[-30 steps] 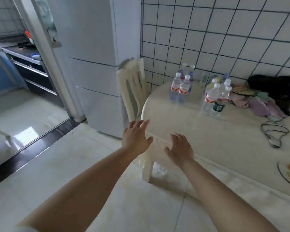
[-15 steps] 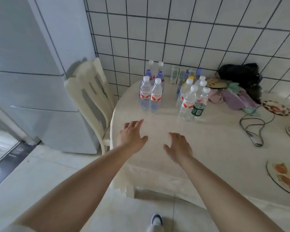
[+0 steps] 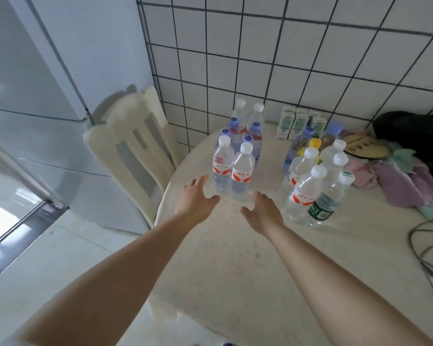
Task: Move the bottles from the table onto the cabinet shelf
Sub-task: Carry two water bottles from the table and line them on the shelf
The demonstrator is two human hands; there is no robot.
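Note:
Several clear water bottles stand upright on the round cream table (image 3: 218, 265). A left cluster has two white-capped, red-labelled bottles in front, one on the left (image 3: 222, 164) and one on the right (image 3: 243, 171), with blue-capped ones behind. A right cluster (image 3: 310, 188) includes a green-labelled bottle (image 3: 329, 199). My left hand (image 3: 195, 199) is open, fingers spread, just left of and below the front pair. My right hand (image 3: 261, 211) is open too, just right of and below that pair. Neither hand touches a bottle. No cabinet shelf is in view.
A cream chair (image 3: 133, 151) stands against the table's left edge, beside a grey fridge (image 3: 35, 96). Small cartons (image 3: 294, 122) line the tiled wall. Crumpled cloths (image 3: 398, 186), a black bag (image 3: 415, 131) and a dark cable (image 3: 420, 248) lie at the right.
I have come closer to the table. Both hands have reached forward and now flank the base of the front pair of red-labelled bottles.

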